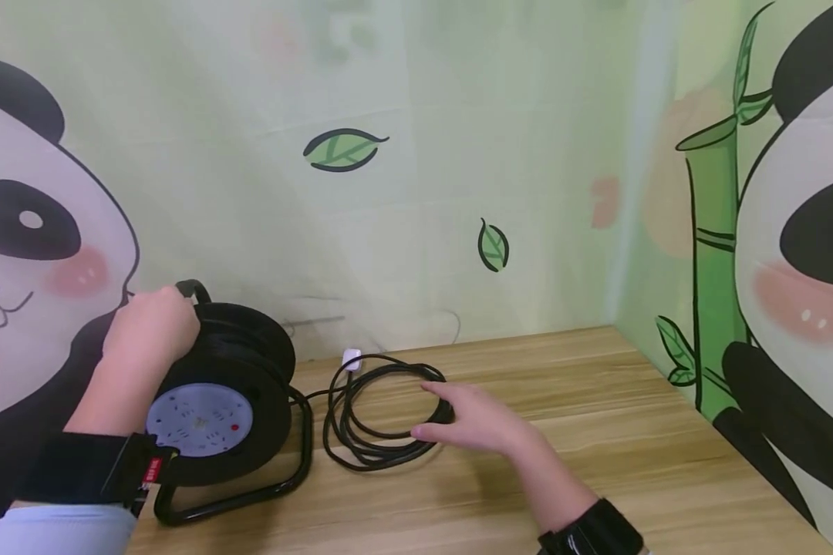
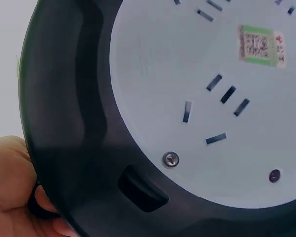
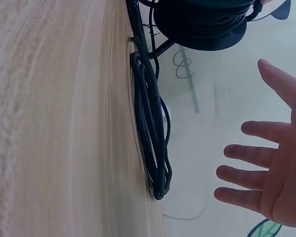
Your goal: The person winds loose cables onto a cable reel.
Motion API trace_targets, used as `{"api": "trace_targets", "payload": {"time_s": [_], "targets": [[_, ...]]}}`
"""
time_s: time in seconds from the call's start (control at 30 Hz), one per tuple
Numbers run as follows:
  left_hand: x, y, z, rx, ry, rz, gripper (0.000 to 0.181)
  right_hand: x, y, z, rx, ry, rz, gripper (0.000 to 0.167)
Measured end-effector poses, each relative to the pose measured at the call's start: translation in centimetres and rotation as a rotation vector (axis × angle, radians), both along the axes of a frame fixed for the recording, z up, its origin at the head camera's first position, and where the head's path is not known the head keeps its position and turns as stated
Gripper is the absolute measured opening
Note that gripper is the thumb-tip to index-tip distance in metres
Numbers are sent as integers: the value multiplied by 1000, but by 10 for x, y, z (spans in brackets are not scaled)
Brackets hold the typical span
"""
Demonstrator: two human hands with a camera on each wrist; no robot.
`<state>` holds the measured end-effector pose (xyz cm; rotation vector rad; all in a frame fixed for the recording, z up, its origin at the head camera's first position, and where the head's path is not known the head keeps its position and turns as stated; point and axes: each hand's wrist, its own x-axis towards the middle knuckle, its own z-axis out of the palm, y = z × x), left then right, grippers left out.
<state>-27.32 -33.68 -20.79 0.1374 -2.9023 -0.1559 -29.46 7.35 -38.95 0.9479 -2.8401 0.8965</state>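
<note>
A black cable reel with a pale round socket panel stands on a black tube frame at the left. My left hand is curled round the handle at its top; in the left wrist view part of that hand shows behind the reel's rim. Beside the reel lies a loose coil of black cable, with a white plug at its back. My right hand is over the coil's right side, fingers spread; the right wrist view shows the hand apart from the coil, holding nothing.
The wood-grain table reaches back to a pale green curtain printed with leaves, bamboo and pandas. The reel's tube frame extends toward the table's front left.
</note>
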Motion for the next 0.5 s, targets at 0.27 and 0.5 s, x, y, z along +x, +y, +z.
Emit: {"api": "trace_targets", "payload": {"time_s": [0.27, 0.5], "targets": [[21, 5, -5, 46, 31, -1, 39, 1, 0, -1, 0, 11, 6, 90], [24, 6, -8, 59, 55, 2, 40, 2, -5, -3, 20, -2, 22, 87]]}}
